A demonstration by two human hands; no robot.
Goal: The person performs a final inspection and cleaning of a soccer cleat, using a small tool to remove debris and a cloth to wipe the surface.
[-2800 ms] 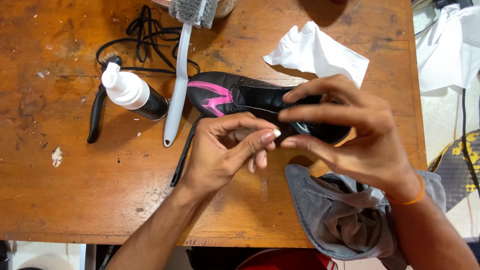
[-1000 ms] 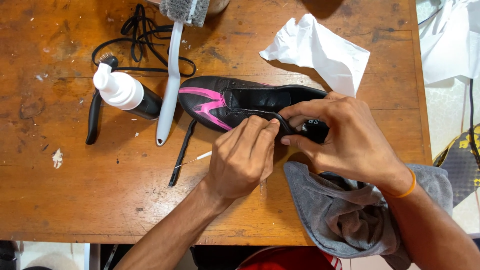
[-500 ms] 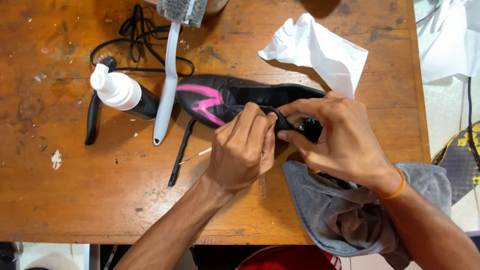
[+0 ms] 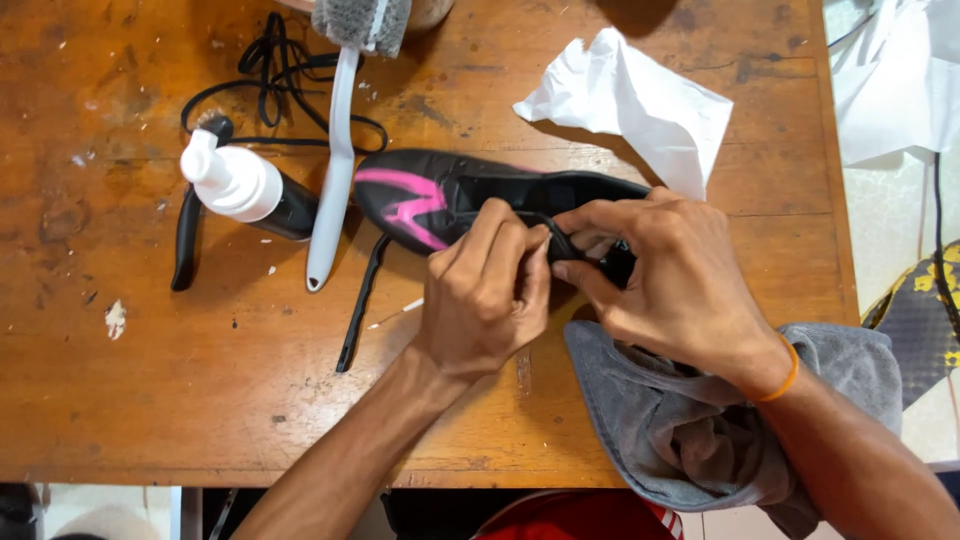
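A: What is observed nearest the camera?

B: A grey towel (image 4: 700, 430) is draped over the near table edge, under the right forearm. Just beyond it, the left hand (image 4: 480, 300) and right hand (image 4: 670, 290) are closed together, fingertips pinched on a black lace (image 4: 555, 235) at the throat of the black shoe (image 4: 450, 195).

A: Where is the shoe located?

B: It is laid on its side at the middle of the wooden table (image 4: 150, 400), pink-marked toe to the left.

A: How far along is the lacing judged to be?

B: It is judged to be at an early stage. One loose lace end (image 4: 360, 300) trails toward the near edge, and a second coiled lace (image 4: 270, 80) lies unused at the far side.

A: What packages or labels are noted?

B: A dark bottle with a white pump cap (image 4: 240, 185) is laid flat left of the shoe; no label can be made out. Beside it lies a white-handled brush (image 4: 340, 130). Farther off, crumpled white paper (image 4: 630, 100) rests behind the shoe.
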